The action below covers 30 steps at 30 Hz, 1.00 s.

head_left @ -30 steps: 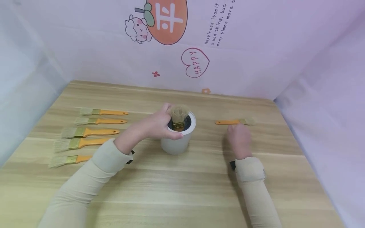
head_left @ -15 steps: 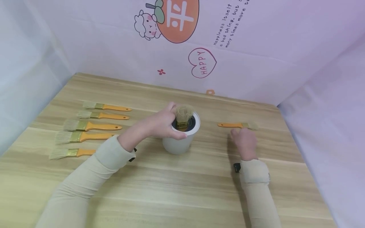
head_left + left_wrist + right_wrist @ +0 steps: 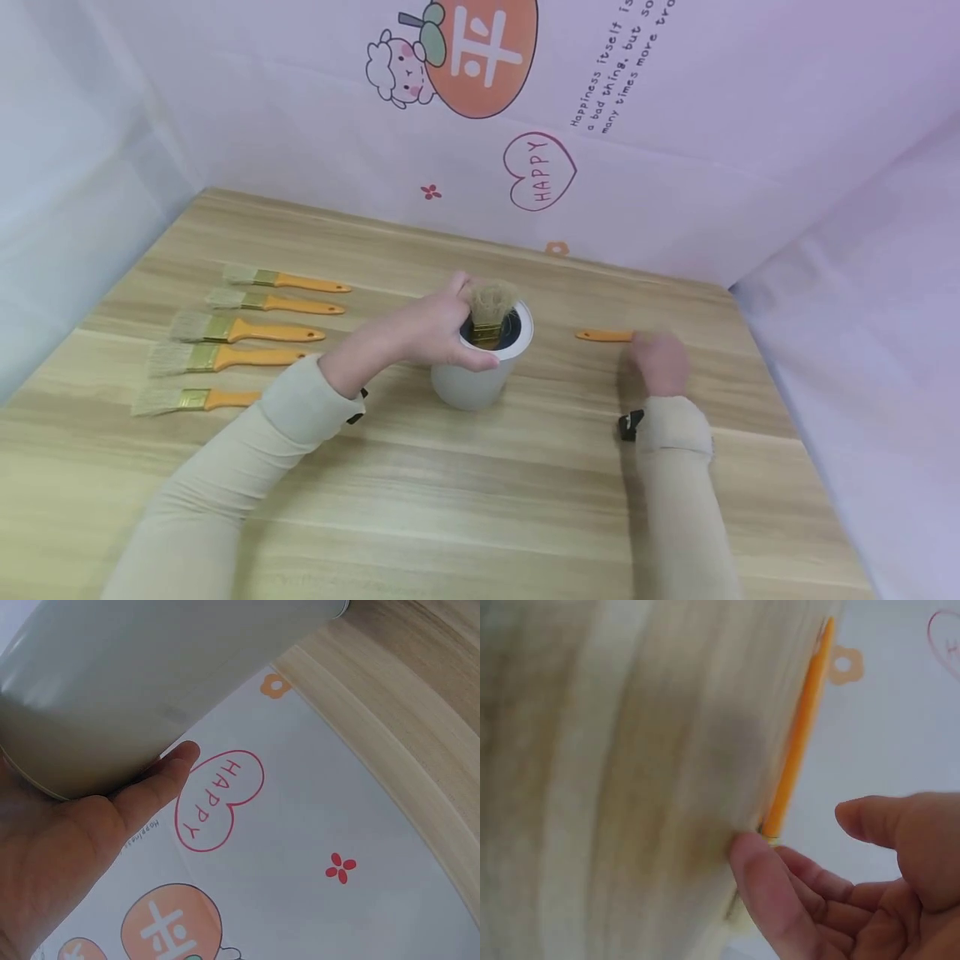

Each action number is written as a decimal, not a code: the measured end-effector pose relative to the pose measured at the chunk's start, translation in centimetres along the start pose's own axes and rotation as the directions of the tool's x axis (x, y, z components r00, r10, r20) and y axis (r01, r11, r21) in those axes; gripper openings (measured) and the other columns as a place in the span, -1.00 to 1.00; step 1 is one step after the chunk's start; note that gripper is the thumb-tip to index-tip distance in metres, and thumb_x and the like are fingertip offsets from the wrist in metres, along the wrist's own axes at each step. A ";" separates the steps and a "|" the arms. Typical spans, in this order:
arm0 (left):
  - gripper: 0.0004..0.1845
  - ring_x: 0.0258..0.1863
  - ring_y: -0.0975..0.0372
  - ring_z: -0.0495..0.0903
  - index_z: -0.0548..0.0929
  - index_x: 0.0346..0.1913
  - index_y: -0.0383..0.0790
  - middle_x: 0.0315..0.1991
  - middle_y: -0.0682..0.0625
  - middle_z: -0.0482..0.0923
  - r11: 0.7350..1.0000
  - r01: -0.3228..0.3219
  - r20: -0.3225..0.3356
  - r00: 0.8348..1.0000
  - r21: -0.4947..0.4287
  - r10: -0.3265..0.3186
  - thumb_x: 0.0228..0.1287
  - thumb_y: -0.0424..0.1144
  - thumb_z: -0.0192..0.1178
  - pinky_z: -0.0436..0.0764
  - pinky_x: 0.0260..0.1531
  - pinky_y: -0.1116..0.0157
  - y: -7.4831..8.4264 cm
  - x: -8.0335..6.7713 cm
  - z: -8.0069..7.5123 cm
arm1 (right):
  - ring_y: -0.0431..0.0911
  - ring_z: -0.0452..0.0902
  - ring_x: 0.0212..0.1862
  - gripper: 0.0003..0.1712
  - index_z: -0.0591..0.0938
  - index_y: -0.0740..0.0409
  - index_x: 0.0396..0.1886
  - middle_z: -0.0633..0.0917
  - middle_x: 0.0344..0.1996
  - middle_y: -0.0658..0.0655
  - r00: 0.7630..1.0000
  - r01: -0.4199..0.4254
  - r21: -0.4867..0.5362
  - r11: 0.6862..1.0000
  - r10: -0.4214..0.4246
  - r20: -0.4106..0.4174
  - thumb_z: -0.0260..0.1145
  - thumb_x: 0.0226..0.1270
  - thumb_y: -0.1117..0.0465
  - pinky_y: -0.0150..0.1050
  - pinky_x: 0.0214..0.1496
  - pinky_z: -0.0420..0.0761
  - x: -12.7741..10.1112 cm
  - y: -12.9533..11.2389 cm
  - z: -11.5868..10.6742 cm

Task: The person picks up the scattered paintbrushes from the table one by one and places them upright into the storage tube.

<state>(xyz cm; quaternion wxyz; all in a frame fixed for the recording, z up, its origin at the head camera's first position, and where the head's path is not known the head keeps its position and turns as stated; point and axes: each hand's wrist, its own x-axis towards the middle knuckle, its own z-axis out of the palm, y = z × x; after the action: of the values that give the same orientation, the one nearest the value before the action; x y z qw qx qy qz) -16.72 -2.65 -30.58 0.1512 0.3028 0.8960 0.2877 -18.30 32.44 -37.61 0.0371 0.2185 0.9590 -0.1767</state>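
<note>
My left hand [image 3: 435, 327] holds a white canister [image 3: 468, 388] by its rim, thumb on the near side. A paintbrush [image 3: 492, 305] stands in it, bristles up. In the left wrist view, fingers support the canister wall [image 3: 142, 682]. To the right, my right hand [image 3: 662, 363] is at the bristle end of a small paintbrush [image 3: 606, 336] lying on the table. From the head, the hand hides that brush's bristles. In the right wrist view, the fingers [image 3: 769, 885] reach the ferrule end of the orange handle [image 3: 799, 742], with the thumb apart from them.
Several orange-handled paintbrushes [image 3: 277, 332] lie in a row on the left of the wooden table [image 3: 450, 508], bristles pointing left. A printed white cloth [image 3: 645, 192] hangs along the back edge, with more cloth at both sides.
The right hand has moved slightly right along the small brush, from its handle to over its bristle end. The left hand keeps its hold on the canister. The head view has shifted a little.
</note>
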 end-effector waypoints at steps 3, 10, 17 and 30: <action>0.09 0.14 0.08 0.45 0.06 0.48 -0.26 0.35 -0.11 0.05 1.000 0.003 -0.003 1.000 0.004 -0.003 -0.01 0.20 0.33 0.46 0.24 0.17 -0.1 -0.1 -0.3 | 0.02 0.47 -0.48 -0.39 0.56 0.30 -0.54 0.62 -0.49 0.32 1.000 -0.006 -0.044 0.999 0.006 0.002 -0.04 0.45 -0.11 -0.23 -0.54 0.43 0.9 0.0 -0.1; 0.09 0.17 0.09 0.43 0.06 0.47 -0.25 0.35 -0.11 0.07 1.000 -0.001 -0.010 1.000 -0.001 0.001 -0.02 0.21 0.32 0.45 0.25 0.17 -0.2 -0.3 -0.4 | -0.16 0.28 -0.69 -0.25 0.44 0.17 -0.74 0.41 -0.83 0.04 0.992 -0.056 -0.179 0.982 0.076 0.105 -0.10 0.41 -0.32 -0.34 -0.64 0.29 2.3 -0.6 -0.4; 0.04 0.10 0.12 0.45 0.15 0.43 -0.28 0.33 -0.11 0.12 0.999 -0.046 -0.013 0.999 0.016 0.046 -0.01 0.20 0.32 0.48 0.19 0.23 -0.4 0.0 0.2 | -0.12 0.33 -0.58 -0.13 0.54 0.37 -0.49 0.48 -0.62 0.20 0.978 -0.062 -0.255 0.965 0.110 0.175 -0.26 0.43 -0.34 -0.31 -0.55 0.33 2.8 0.0 -0.2; 0.07 0.03 0.14 0.49 0.14 0.44 -0.36 0.37 -0.07 0.07 0.999 -0.036 -0.005 0.999 0.015 0.036 -0.02 0.21 0.32 0.51 0.15 0.26 -1.1 0.1 0.2 | -0.20 0.21 -0.64 -0.41 0.33 0.10 -0.74 0.33 -0.74 0.02 0.974 -0.051 -0.300 0.953 0.114 0.196 -0.07 0.40 -0.15 -0.38 -0.58 0.28 3.3 -0.6 0.0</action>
<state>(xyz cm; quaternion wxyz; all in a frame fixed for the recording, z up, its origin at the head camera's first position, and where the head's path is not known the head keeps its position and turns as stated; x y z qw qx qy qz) -17.26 -3.21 -31.41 0.1412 0.3193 0.8929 0.2844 -21.55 33.27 -37.88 0.1778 0.2305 0.9552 -0.0532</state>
